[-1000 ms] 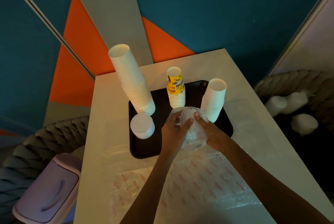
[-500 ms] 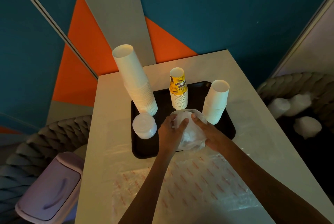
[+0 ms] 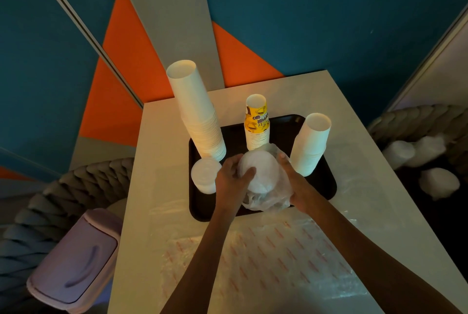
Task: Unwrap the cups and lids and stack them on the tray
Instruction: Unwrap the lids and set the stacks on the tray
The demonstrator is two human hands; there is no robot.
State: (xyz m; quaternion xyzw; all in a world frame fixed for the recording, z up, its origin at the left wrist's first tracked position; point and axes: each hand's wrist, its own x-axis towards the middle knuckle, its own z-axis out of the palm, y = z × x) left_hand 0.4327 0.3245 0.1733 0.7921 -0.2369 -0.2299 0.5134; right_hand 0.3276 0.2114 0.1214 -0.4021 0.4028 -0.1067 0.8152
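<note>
A black tray lies on the white table. On it stand a tall stack of white cups at the left, a shorter stack with a yellow printed cup in the middle, and a white cup stack at the right. A small stack of white lids sits at the tray's left front. Over the tray's front my left hand and my right hand grip a stack of lids in a clear plastic wrapper, one hand on each side.
Empty clear wrappers with red print lie flat on the table near me. A lilac bin with a swing lid stands at the lower left beside a braided grey seat. White wrapped bundles rest on the seat at the right.
Both hands shifted on the wrapped lid stack and lifted it slightly; the wrapper has slid lower, bunching under the stack and baring more of the top lid.
</note>
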